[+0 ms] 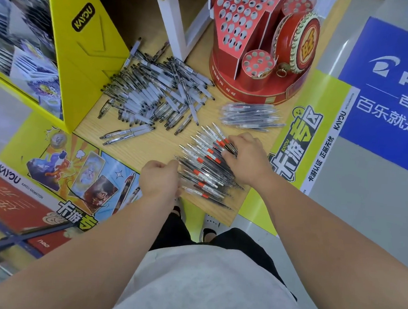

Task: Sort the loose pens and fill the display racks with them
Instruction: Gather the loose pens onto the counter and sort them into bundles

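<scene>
Wood counter [160,149] w/ red-banded pens [206,175] piled; left grip [160,178] curled at pile end, hold unclear; right grip [245,156] pinching a few; red rack [227,58] at back.

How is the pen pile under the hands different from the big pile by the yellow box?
The near pile has orange bands; the big pile has white grips. The near pile lies mostly lined up; the big pile is jumbled and larger. Both lie on the wooden table.
</scene>
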### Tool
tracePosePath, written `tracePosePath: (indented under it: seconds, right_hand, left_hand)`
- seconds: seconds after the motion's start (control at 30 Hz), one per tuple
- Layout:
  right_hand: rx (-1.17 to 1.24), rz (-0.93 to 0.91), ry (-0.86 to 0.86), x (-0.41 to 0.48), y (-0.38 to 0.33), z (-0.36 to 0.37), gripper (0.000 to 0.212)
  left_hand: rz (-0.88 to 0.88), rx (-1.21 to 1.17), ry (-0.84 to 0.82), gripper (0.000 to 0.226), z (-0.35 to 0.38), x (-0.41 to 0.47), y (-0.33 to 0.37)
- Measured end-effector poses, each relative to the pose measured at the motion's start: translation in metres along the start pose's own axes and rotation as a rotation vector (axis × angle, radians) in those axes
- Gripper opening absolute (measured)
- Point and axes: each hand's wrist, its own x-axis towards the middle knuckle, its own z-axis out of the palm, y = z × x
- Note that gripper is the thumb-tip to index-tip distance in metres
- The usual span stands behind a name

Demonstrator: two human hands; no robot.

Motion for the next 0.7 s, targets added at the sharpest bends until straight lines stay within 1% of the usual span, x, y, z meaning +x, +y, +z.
tracePosePath:
  seconds: [0.07, 0.13, 0.23, 0.37, 0.5, 0.63, 0.7]
  right_hand:
    - [0.008, 0.012, -0.006, 0.002, 0.0, 0.0, 0.054]
    - [0.008, 0.02, -0.024, 0.004, 0.0, -0.001, 0.058]
    - [-0.02, 0.01, -0.054, 0.007, -0.002, -0.002, 0.064]
    - [-0.047, -0.002, -0.08, 0.007, -0.002, -0.002, 0.066]
    - [-0.061, -0.017, -0.082, 0.006, -0.002, -0.002, 0.063]
    - [-0.049, -0.015, -0.079, 0.005, -0.001, -0.003, 0.062]
    - [-0.015, 0.009, -0.063, 0.005, 0.0, -0.005, 0.062]
  left_hand:
    - [-0.072, 0.034, -0.036, 0.03, -0.01, -0.002, -0.01]
    - [-0.155, 0.086, -0.14, 0.038, -0.014, -0.007, -0.017]
    - [-0.23, 0.121, -0.287, 0.033, -0.013, -0.012, -0.023]
    - [-0.172, 0.069, -0.292, 0.021, -0.005, -0.008, -0.021]
    - [-0.174, 0.02, -0.266, 0.027, 0.0, 0.0, -0.015]
    - [-0.186, 0.03, -0.277, 0.021, 0.001, 0.004, -0.015]
    - [-0.174, 0.069, -0.286, 0.023, -0.002, 0.007, -0.018]
